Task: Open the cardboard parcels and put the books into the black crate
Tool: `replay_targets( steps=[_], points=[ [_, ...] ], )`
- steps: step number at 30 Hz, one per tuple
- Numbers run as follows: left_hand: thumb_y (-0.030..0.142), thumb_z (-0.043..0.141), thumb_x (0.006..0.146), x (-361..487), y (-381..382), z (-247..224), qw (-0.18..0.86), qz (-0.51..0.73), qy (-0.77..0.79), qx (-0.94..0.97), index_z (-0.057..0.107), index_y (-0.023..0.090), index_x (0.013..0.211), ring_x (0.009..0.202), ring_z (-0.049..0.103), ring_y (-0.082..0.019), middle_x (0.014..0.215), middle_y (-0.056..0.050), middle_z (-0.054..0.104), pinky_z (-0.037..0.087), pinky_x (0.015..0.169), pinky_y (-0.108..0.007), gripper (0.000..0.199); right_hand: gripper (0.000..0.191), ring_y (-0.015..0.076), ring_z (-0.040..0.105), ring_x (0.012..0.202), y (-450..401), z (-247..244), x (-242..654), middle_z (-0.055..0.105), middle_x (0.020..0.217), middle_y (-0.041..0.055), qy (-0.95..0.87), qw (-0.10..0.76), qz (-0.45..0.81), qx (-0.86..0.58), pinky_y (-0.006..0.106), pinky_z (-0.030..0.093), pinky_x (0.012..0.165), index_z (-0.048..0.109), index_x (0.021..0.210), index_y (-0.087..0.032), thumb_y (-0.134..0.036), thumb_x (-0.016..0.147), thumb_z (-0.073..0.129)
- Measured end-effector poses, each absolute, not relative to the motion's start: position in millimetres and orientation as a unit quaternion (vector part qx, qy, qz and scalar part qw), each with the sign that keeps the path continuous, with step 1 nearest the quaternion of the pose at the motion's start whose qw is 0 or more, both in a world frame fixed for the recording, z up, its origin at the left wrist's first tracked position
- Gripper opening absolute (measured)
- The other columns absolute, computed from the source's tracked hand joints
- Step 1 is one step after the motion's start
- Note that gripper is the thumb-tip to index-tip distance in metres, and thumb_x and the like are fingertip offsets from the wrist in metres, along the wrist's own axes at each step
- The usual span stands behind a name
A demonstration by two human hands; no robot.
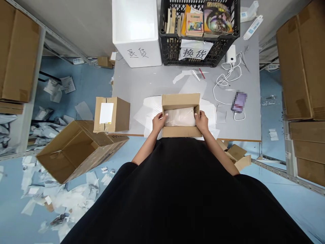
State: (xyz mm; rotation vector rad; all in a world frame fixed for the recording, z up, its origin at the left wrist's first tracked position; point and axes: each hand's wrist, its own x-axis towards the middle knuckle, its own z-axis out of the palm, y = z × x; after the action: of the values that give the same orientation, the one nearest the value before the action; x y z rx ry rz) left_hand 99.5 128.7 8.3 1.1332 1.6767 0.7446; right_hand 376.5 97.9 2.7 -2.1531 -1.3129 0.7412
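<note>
A small open cardboard box (181, 132) stands at the table's front edge, its long flaps spread to front and back. Inside it lies a pale wrapped bundle (180, 117). My left hand (159, 122) grips the box's left side, the thumb over the rim by the bundle. On the opposite side my right hand (202, 121) holds the right wall, thumb also inside. White wrapping sheets (209, 113) lie under and around the box.
A taped carton (122, 114) stands at the table's left edge. At the back are a white bin (144, 54) and a black crate (172, 61) of books. A phone (239, 101) with a white cable lies right. A large open carton (73, 149) leans at lower left.
</note>
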Motion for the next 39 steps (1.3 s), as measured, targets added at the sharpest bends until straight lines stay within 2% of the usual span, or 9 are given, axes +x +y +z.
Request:
replay_targets(
  steps=[7, 11, 18, 22, 24, 27, 33, 37, 39],
  points=[
    [0.032, 0.048, 0.095, 96.9, 138.6, 14.3, 0.385, 0.228, 0.683, 0.577, 0.075, 0.017, 0.108, 0.100, 0.070, -0.022, 0.106, -0.008, 0.078, 0.051, 0.092, -0.032, 0.033, 0.050, 0.0377, 0.068, 0.101, 98.3, 6.7, 376.8, 0.073, 0.110, 0.0225, -0.493, 0.178, 0.281, -0.804, 0.047, 0.050, 0.089, 0.055, 0.134, -0.012, -0.040, 0.099, 0.034],
    [0.033, 0.045, 0.096, 91.6, 148.7, 14.9, 0.367, 0.190, 0.678, 0.608, 0.075, 0.018, 0.104, 0.094, 0.069, -0.020, 0.099, -0.006, 0.078, 0.052, 0.090, -0.030, 0.034, 0.052, 0.0358, 0.067, 0.105, 97.8, 10.9, 374.4, 0.073, 0.114, 0.0220, -0.501, 0.162, 0.265, -0.808, 0.045, 0.050, 0.090, 0.054, 0.137, -0.010, -0.039, 0.101, 0.031],
    [0.034, 0.056, 0.093, 84.2, 153.4, 25.2, 0.362, 0.109, 0.657, 0.652, 0.066, 0.021, 0.128, 0.109, 0.068, -0.028, 0.118, -0.011, 0.074, 0.052, 0.098, -0.040, 0.039, 0.050, 0.0351, 0.065, 0.111, 100.8, 24.5, 376.5, 0.070, 0.120, 0.0210, -0.503, 0.113, 0.291, -0.806, 0.047, 0.050, 0.095, 0.051, 0.140, -0.013, -0.036, 0.098, 0.043],
    [0.028, 0.058, 0.091, 90.6, 148.4, 46.9, 0.266, 0.118, 0.654, 0.698, 0.056, 0.017, 0.140, 0.128, 0.055, -0.036, 0.136, -0.019, 0.060, 0.044, 0.111, -0.050, 0.050, 0.050, 0.0347, 0.045, 0.138, 99.0, 43.2, 369.0, 0.050, 0.147, 0.0238, -0.544, 0.197, 0.194, -0.792, 0.055, 0.040, 0.111, 0.048, 0.142, -0.011, -0.029, 0.095, 0.042],
    [0.024, 0.055, 0.092, 98.9, 145.2, 56.9, 0.239, 0.145, 0.641, 0.715, 0.054, 0.017, 0.142, 0.133, 0.048, -0.036, 0.141, -0.019, 0.054, 0.039, 0.116, -0.052, 0.050, 0.045, 0.0331, 0.039, 0.141, 99.0, 51.0, 358.2, 0.047, 0.147, 0.0226, -0.568, 0.234, 0.162, -0.772, 0.056, 0.034, 0.116, 0.050, 0.137, -0.013, -0.026, 0.096, 0.040],
    [0.022, 0.048, 0.096, 117.4, 141.1, 62.7, 0.257, 0.148, 0.590, 0.751, 0.056, 0.020, 0.138, 0.134, 0.047, -0.033, 0.138, -0.016, 0.055, 0.038, 0.118, -0.048, 0.043, 0.044, 0.0323, 0.044, 0.136, 104.3, 52.7, 337.5, 0.051, 0.139, 0.0218, -0.582, 0.242, 0.215, -0.746, 0.054, 0.034, 0.116, 0.050, 0.135, -0.013, -0.027, 0.094, 0.045],
    [0.030, 0.055, 0.095, 152.4, 144.3, 40.1, 0.355, 0.040, 0.500, 0.789, 0.054, 0.017, 0.140, 0.134, 0.050, -0.031, 0.140, -0.015, 0.055, 0.041, 0.114, -0.043, 0.047, 0.078, 0.0417, 0.041, 0.138, 122.9, 30.2, 310.8, 0.043, 0.144, 0.0291, -0.469, 0.130, 0.333, -0.808, 0.056, 0.036, 0.114, 0.036, 0.145, -0.006, -0.034, 0.080, 0.068],
    [0.034, 0.063, 0.090, 158.0, 156.8, 23.6, 0.367, -0.052, 0.519, 0.771, 0.050, 0.016, 0.142, 0.135, 0.050, -0.035, 0.145, -0.019, 0.051, 0.042, 0.111, -0.045, 0.056, 0.084, 0.0460, 0.033, 0.143, 132.2, 16.1, 301.6, 0.028, 0.156, 0.0302, -0.438, 0.123, 0.343, -0.821, 0.062, 0.034, 0.113, 0.031, 0.147, -0.013, -0.034, 0.076, 0.073],
    [0.036, 0.065, 0.089, 157.0, 163.5, 18.3, 0.365, -0.085, 0.528, 0.762, 0.049, 0.017, 0.141, 0.134, 0.052, -0.035, 0.145, -0.020, 0.051, 0.043, 0.110, -0.044, 0.059, 0.082, 0.0456, 0.036, 0.142, 136.4, 10.9, 299.0, 0.028, 0.155, 0.0291, -0.413, 0.141, 0.353, -0.827, 0.065, 0.035, 0.111, 0.032, 0.145, -0.016, -0.036, 0.077, 0.073]
  ],
)
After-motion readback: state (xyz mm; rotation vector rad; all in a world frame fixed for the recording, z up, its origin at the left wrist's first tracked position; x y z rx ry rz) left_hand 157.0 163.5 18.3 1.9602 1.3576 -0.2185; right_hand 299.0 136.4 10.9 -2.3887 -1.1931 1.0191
